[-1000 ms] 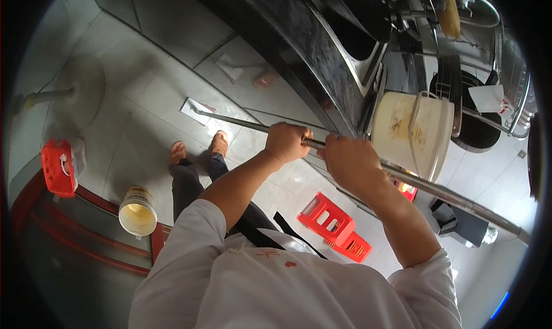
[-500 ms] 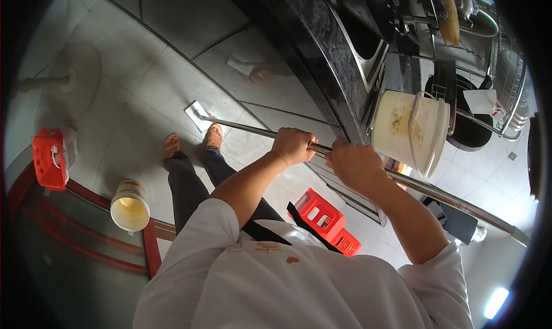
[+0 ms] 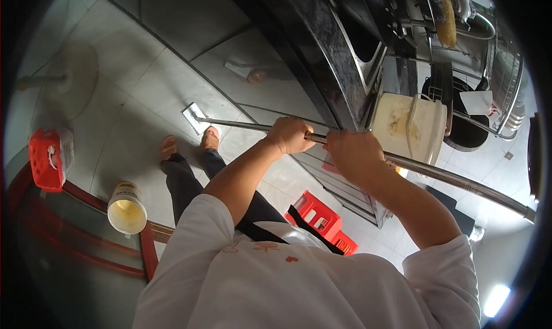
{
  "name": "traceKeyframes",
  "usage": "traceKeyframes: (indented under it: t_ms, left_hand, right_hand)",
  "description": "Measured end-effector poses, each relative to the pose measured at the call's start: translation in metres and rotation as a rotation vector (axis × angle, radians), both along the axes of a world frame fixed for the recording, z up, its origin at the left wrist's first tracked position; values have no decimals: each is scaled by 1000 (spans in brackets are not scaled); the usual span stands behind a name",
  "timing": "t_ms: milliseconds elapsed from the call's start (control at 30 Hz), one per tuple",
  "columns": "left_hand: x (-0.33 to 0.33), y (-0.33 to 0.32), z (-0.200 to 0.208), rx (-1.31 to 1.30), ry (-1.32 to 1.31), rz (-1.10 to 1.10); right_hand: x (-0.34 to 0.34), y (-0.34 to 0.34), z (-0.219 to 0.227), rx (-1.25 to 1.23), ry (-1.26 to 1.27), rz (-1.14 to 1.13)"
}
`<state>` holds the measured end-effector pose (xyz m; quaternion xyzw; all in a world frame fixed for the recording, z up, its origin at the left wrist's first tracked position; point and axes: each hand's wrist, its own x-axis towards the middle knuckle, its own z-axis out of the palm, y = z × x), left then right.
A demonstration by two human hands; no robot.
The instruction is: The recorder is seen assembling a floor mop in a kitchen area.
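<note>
Right, left to right: red container [image 3: 46, 159] at far left; bucket [image 3: 127, 211] with a yellowish inside, beside a red frame [image 3: 148, 249]; mop head [image 3: 194, 116] on the floor tiles, just ahead of the right foot [image 3: 210, 137]; left hand [image 3: 290, 136] wrapped round the metal mop pole [image 3: 425, 168], fingers curled closed; slotted red plastic item [image 3: 332, 222] lower down. Right hand [image 3: 355, 156] likewise wrapped round the pole, short bare stretch between hands; whitish bucket [image 3: 405, 125] just beyond it; pole runs on, ending near the right rim.
</note>
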<state>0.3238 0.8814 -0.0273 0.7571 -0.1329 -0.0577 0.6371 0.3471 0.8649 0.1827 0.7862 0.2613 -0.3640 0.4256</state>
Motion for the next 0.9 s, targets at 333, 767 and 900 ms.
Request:
traceKeyframes:
  t_ms: [333, 767, 900]
  left_hand:
    - [-5, 11, 4, -40, 14, -34]
    - [1, 6, -5, -83, -41, 316]
    - [3, -7, -6, -117, -47, 444]
  right_hand:
    - [-9, -8, 4, 112, -32, 279]
    - [12, 11, -12, 109, -54, 244]
    - [27, 16, -13, 2, 17, 5]
